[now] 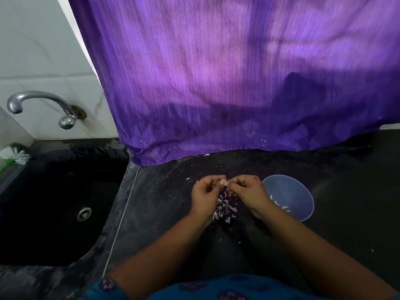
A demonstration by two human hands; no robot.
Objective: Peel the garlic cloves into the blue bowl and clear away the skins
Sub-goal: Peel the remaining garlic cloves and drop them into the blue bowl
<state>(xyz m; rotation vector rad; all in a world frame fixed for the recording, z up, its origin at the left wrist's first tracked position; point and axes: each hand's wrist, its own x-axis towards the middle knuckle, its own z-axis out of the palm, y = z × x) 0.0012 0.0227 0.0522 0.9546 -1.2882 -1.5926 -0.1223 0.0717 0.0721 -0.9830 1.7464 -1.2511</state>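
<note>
Far left there's a black sink [54, 213] w/ a chrome tap [39, 105] on the wall above it and a white brush [15, 153] at the back corner. Purple curtain [238, 72] hangs down to the dark counter [162, 202].

Mid-counter, left hand [205, 195] has its fingers curled in, thumb and fingertips pinching a garlic clove [227, 182]. It's tiny and mostly hidden, so can't tell which way its long axis runs or where the tip points.

Right hand [249, 191] is curled too, fingertips pinching the same clove from the other side, both hands basically touching.

Right below them is a pile of skins [225, 207] on the counter.

Blue bowl [303, 191] sits just right of the right hand, wrist over its rim, w/ a few peeled cloves [281, 205] inside.
</note>
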